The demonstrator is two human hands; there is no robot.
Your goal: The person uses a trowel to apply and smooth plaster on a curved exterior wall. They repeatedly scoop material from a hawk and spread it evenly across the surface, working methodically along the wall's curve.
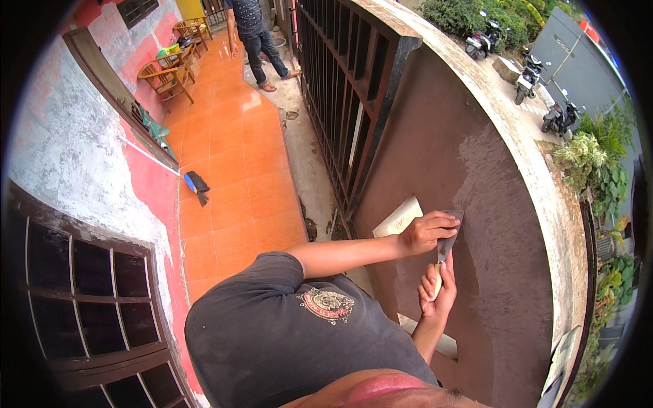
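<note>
A brown wall [510, 265] stands beside the right hand [443, 296], which clasps the pale handle [437, 275] of a putty knife [445, 251]; just above it, the left hand [427, 232] holds the blade [449, 243] in curled fingers.

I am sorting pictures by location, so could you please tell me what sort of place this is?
Probably the terrace of a home: wooden chairs stand along an orange tiled floor, and a dark barred metal gate stands on the other side.
</note>
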